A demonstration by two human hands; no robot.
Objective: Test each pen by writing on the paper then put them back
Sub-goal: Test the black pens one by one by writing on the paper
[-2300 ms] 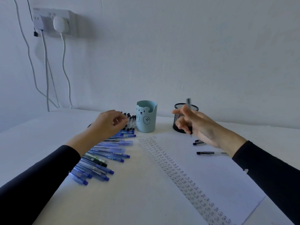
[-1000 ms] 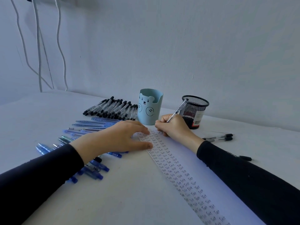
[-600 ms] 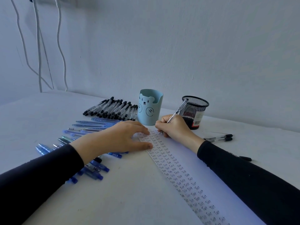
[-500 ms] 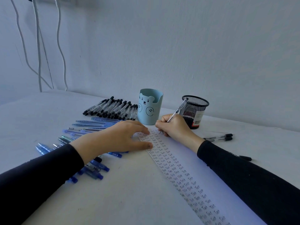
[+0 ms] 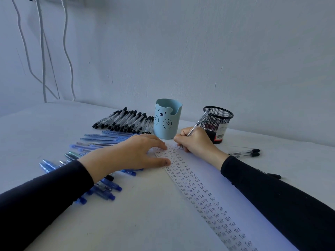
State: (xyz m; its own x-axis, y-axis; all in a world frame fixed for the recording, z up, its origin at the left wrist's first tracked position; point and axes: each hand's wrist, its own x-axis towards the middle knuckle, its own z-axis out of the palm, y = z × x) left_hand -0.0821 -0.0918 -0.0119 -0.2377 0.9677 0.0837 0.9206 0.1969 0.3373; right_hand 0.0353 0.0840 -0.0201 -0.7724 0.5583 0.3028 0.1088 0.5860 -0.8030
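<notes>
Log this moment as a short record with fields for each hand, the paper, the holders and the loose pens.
right hand: grips a clear pen, tip on the paper
left hand: flat, fingertips resting on the paper beside the writing
paper: rows of handwritten Test words
holders: blue bear cup and black mesh cup behind the paper
loose pens: black-capped row and blue pens at left, black pens at right

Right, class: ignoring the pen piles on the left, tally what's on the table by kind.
Pen pots: 2, blue bear pot and black mesh pot
Loose pens right of the paper: 3
Held pen in the right hand: 1
Paper sheets: 1
Total: 7
</notes>
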